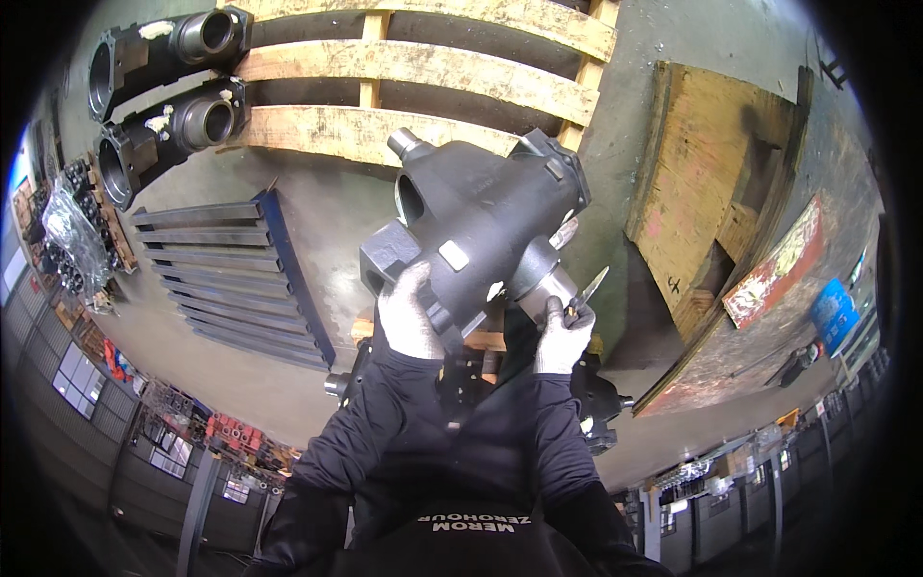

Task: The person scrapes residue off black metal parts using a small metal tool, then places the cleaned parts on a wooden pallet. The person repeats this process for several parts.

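Nearest, two hands in pale knit gloves: the left hand (409, 317), with bent grip against the lower left edge of one large matte-black cast-metal housing (478, 219); fullness of clasp impossible to tell. At the right hand (564, 338), a grip curled tight around one short pointed blade (595, 286), beside the housing's smooth cylindrical stub. In front of the torso, between both hands and one rough-sawn wooden pallet (409, 60), that housing. Farther left, one ribbed dark-metal rack (290, 274); beyond, two black tubular castings (144, 62).
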`<state>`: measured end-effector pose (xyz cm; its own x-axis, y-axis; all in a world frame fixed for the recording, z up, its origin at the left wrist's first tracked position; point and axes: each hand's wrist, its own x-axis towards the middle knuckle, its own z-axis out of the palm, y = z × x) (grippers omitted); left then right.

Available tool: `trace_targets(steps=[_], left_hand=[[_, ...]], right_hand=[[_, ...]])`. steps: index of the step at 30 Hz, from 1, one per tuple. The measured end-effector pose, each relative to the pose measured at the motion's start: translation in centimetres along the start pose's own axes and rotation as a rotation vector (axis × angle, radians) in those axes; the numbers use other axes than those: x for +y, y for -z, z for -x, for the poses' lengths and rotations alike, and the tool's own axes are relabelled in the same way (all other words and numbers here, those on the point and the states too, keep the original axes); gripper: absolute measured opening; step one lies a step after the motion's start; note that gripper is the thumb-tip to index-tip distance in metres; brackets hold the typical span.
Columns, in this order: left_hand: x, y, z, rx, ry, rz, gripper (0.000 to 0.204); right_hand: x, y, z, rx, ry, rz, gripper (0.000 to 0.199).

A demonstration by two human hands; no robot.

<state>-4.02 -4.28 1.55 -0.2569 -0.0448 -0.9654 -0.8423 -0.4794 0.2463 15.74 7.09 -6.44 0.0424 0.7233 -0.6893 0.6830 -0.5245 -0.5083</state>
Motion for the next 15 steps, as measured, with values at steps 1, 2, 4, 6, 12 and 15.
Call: trace_targets(steps=[1,2,4,6,12,15], left_hand=[[-0.2,-0.4,0.1,-0.056,0.027,0.046,0.047],[-0.4,-0.8,0.3,-0.008,0.015,-0.011,0.046],[-0.6,-1.6,0.6,0.016,0.042,-0.056,0.044],[-1.2,-2.5,0.9,-0.051,-0.047,-0.111,0.041],[-2.9,-5.0,1.6,0.118,-0.263,-0.361,0.036],[-3.2,-6.0,1.5,0.139,-0.368,-0.533,0.031]], right_hand=[[-0.1,0.2,-0.1,0.014,0.028,-0.009,0.036],[-0.1,0.3,-0.3,0.005,0.042,-0.057,0.036],[0.1,0.8,-0.6,-0.001,-0.002,0.017,0.034],[0.8,1.4,-1.1,-0.034,-0.007,-0.001,0.035],[2.2,3.8,-1.8,-0.049,0.051,0.263,0.038],[1.3,5.0,-2.2,-0.109,-0.046,0.169,0.036]])
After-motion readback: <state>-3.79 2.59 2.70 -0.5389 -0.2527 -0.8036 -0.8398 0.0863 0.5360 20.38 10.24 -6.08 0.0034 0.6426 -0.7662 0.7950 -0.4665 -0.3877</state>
